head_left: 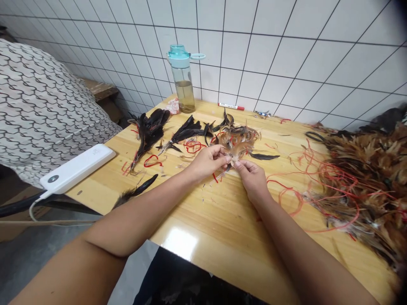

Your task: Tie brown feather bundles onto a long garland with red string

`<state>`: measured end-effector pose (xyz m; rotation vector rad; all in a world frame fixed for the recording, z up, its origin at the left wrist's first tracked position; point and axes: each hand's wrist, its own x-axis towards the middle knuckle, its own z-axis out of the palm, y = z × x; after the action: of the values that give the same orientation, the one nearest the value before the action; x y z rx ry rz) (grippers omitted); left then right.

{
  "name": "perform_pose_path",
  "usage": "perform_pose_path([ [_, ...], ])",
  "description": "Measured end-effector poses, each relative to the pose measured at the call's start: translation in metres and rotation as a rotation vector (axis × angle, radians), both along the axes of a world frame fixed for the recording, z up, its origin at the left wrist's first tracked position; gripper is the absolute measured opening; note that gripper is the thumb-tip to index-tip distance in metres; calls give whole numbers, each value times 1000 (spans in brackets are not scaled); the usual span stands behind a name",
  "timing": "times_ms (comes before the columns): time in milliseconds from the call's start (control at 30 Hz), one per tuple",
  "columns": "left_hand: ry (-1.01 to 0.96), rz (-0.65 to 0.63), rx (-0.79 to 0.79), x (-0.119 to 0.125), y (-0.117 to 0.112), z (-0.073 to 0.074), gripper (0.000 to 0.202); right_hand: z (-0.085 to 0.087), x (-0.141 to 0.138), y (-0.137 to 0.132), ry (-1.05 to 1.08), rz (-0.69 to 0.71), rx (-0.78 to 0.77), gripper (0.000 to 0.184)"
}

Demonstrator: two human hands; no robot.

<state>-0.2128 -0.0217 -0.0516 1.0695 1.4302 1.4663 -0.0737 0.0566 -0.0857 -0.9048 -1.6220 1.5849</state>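
My left hand and my right hand meet over the wooden table, both pinching the base of a small fan of brown feathers. The fingers of each hand are closed on its quill ends. Black feathers lie in bunches to the left of my hands, with another black bunch closer in. A single dark feather rests near the table's left edge. Red string loops lie among them.
A big heap of brown feathers tangled with red string fills the table's right side. A teal-capped water bottle stands by the tiled wall, with a red marker beside it. A white power bank with cable lies at the left edge, next to a patterned cushion.
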Motion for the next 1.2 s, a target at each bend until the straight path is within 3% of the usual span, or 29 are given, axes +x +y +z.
perform_pose_path([
  [233,329,65,39,8,-1,-2,11,-3,-1,1,1,66,-14,26],
  [367,349,33,35,9,-1,0,12,-3,-1,1,-7,81,-1,28],
  [500,381,138,78,-10,1,4,16,1,0,0,-24,18,-19,27],
  [633,673,288,-54,-35,0,9,17,5,2,0,8,-3,-32,25],
  [833,926,132,-227,-29,-3,5,29,1,1,2,31,9,-31,24],
  [967,1023,72,-290,-21,-1,-1,19,2,1,1,18,10,-15,25],
  [1200,888,94,-273,-31,0,3,6,5,3,-1,-14,16,7,25],
])
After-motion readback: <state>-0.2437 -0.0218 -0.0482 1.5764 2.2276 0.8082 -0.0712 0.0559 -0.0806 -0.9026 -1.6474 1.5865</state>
